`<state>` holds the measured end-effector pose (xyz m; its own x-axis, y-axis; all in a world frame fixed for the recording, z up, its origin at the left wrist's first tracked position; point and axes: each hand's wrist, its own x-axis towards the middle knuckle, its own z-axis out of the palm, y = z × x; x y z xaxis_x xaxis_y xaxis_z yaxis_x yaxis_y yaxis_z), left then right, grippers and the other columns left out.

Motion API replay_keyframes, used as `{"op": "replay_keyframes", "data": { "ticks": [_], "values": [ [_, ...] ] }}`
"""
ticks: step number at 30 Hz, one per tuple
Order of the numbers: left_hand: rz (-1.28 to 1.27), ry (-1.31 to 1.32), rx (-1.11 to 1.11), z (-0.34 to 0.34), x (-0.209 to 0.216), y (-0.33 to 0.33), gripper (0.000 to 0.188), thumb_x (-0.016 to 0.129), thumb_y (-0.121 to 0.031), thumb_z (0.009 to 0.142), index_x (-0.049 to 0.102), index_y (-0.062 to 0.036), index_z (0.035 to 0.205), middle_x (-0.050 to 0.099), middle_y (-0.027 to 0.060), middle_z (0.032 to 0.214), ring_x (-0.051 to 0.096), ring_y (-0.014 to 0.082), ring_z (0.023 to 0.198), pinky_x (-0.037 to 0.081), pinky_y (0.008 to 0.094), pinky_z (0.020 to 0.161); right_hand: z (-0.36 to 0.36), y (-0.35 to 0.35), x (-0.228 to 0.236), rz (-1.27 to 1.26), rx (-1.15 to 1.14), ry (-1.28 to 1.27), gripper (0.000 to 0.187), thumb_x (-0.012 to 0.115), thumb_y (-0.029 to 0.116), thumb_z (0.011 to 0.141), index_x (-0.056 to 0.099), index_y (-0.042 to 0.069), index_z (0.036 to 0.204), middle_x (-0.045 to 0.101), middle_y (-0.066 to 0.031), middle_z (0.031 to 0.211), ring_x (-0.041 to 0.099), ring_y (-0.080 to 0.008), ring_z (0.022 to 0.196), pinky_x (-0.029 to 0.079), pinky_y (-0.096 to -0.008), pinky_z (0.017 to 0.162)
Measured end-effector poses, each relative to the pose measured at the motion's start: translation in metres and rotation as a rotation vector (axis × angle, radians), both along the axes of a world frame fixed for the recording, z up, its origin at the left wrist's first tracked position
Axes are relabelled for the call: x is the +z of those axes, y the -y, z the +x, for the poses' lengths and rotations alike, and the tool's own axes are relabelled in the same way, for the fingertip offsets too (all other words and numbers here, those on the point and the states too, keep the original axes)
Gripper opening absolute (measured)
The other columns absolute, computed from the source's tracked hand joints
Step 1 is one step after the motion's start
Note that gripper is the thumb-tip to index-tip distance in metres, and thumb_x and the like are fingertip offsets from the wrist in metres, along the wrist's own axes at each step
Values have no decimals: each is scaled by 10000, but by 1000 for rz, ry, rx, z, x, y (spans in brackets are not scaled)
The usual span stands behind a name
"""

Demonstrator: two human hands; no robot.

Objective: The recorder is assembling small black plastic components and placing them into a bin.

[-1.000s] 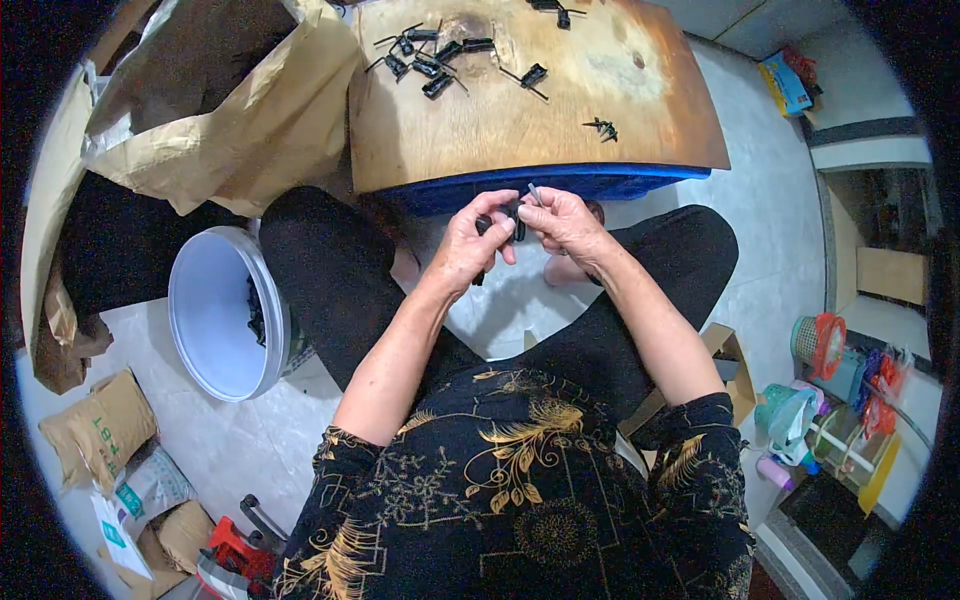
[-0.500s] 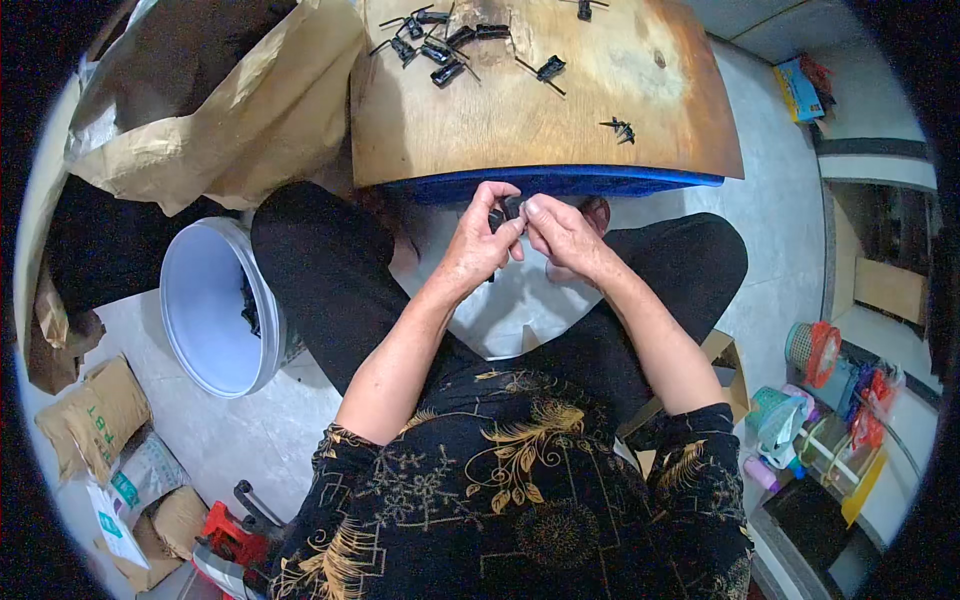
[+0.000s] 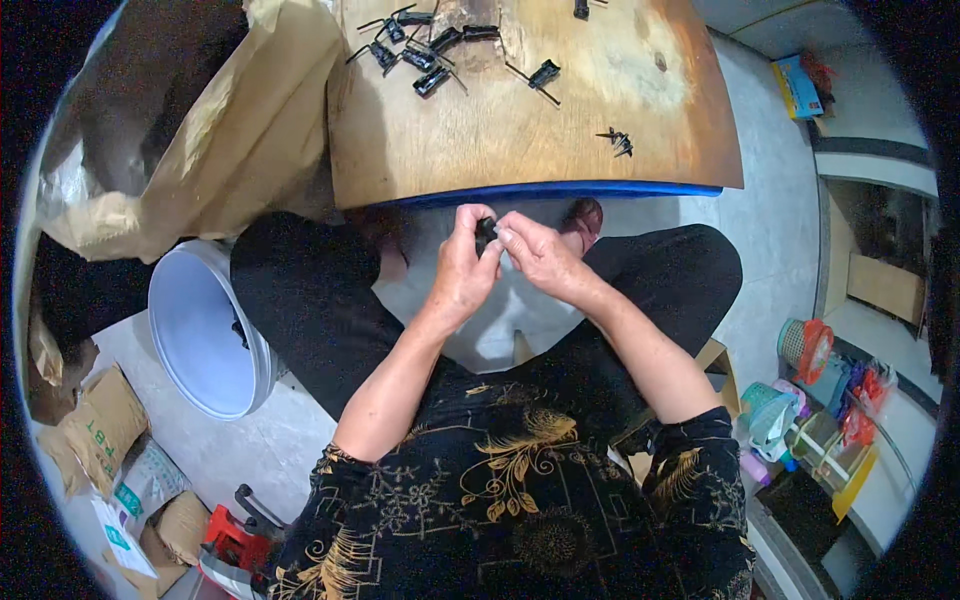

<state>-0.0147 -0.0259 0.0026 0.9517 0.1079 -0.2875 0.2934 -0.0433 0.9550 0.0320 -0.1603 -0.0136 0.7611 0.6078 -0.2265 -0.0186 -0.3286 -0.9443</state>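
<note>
Between my knees, just short of the table's front edge, both hands meet around a small black plastic part (image 3: pixel 486 232). My left hand (image 3: pixel 461 268) pinches it between thumb and bent forefinger. From the other side, the thumb and fingertips of my right hand (image 3: pixel 547 257) press against the same part. Fingers cover most of it, so its full shape is hidden. Beyond them on the wooden table (image 3: pixel 480 150) lie several black plastic pieces (image 3: pixel 430 81) with thin rod-like arms. A small pile of dark, pointed pieces (image 3: pixel 618 142) sits near the table's right front.
A white bucket (image 3: pixel 205 345) with some black pieces inside stands by my left knee. Behind it is a large brown paper sack (image 3: pixel 235 150). Packed bags (image 3: pixel 105 425) and a red tool (image 3: pixel 235 540) lie lower left. Baskets and plastic bags (image 3: pixel 775 425) crowd the right side.
The view has shifted slightly, with the table now a little lower and further left in it. Both hands remain together at the black part, and their fingers have changed position around it.
</note>
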Motion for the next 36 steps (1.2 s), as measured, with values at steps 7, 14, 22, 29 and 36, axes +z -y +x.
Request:
{"op": "replay_keyframes", "data": {
  "ticks": [7,14,22,29,36],
  "values": [
    [141,41,71,6,1,-9,252,537,-4,816,411,-52,1029,542,97,736,540,157,543,438,303,496,8,-17,8,-1,-35,44,157,431,192,936,493,54,893,417,13,629,411,-75,590,369,-241,530],
    [196,322,360,-4,55,-58,246,564,-19,790,476,-33,1020,505,70,909,502,145,729,412,286,733,69,-24,60,-192,-82,-42,306,562,289,860,517,51,1047,582,-81,877,559,-156,791,458,-298,693],
    [594,345,808,-93,104,-232,269,524,-13,843,408,-19,1086,528,93,862,458,77,545,383,212,467,154,-2,18,-792,-142,590,245,527,191,841,465,44,1028,582,-257,846,562,-412,841,439,-457,695],
    [844,-155,633,-174,-16,-345,417,592,-120,749,430,-9,1116,560,189,893,571,303,702,465,376,679,155,14,-8,-454,-203,689,180,509,177,841,523,10,905,575,-204,746,571,-349,718,425,-416,611],
    [1279,201,611,-139,46,-278,398,602,-76,772,470,-8,1141,518,159,1044,532,282,897,441,360,774,78,2,29,-46,-207,147,123,521,201,884,513,88,835,371,75,538,355,-34,459,264,-196,386]
  ]
}}
